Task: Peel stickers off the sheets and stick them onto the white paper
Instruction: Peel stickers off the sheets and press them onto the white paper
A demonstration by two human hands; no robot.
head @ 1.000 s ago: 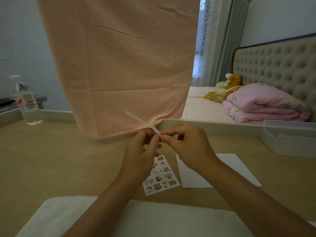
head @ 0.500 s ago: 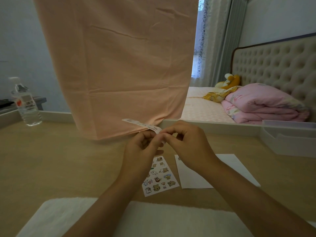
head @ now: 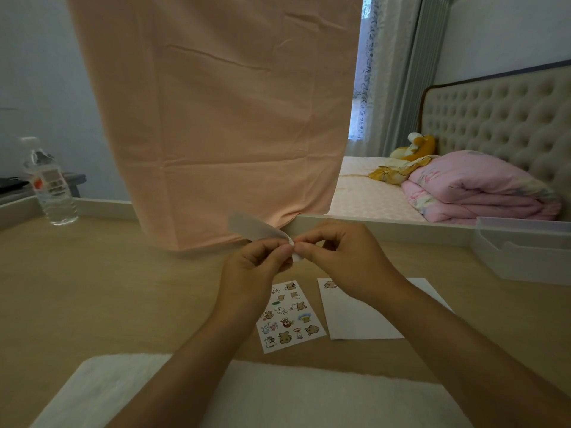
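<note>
Above the wooden table my left hand [head: 258, 267] pinches a small sticker sheet [head: 251, 227] that I see from its blank back, sticking out to the upper left. My right hand [head: 346, 261] pinches the sheet's bent near corner, fingertips touching those of the left. Below my hands a second sticker sheet [head: 292, 316] with several cartoon animal stickers lies flat. To its right lies the white paper [head: 358, 316], with one brown sticker [head: 330, 285] near its top left corner; my right wrist hides part of it.
A white towel [head: 278, 393] lies at the table's near edge. A water bottle [head: 49, 183] stands at the far left. A peach cloth [head: 216, 118] hangs over the far edge. A clear plastic bin [head: 525, 248] sits at the right.
The held sheet has tilted so its blank back faces me more broadly, and its near corner now bends between my fingertips. Both hands stay together at the same place.
</note>
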